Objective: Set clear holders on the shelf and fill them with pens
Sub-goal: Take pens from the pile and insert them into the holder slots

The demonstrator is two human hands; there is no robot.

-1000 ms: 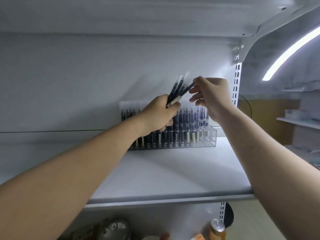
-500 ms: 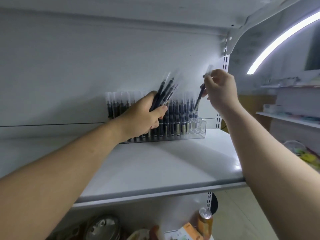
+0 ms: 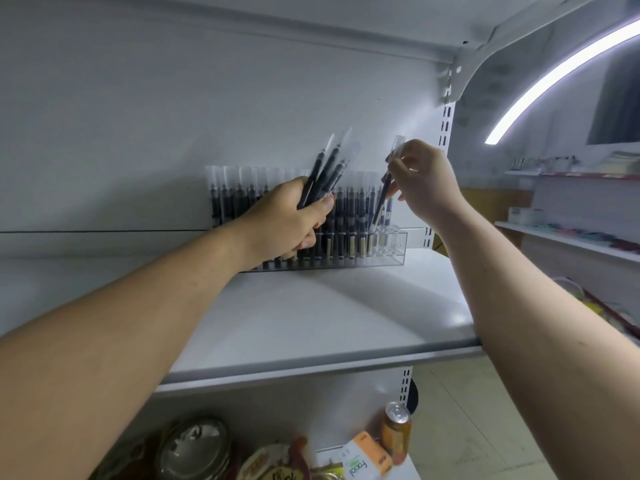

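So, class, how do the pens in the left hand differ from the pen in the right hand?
The bundle of pens: several, gripped low in the left hand. The single pen: one, pinched near its top by the right hand, lower end at the holder. Both dark, clear-sleeved, tilted.

The holder (image 3: 391,249) stood at the back of the shelf (image 3: 329,323), pens (image 3: 351,220) in its left and middle slots; below the shelf sat a can (image 3: 397,433), a carton (image 3: 365,460) just left of it

clear holder (image 3: 389,252) is seen at the back of the shelf (image 3: 311,323), packed with upright dark pens (image 3: 349,216), see-through tubes showing at its 3 o'clock end. a bundle of pens (image 3: 325,173) is gripped, fanned toward 1 o'clock; a single pen (image 3: 382,197) is slanted over that end.
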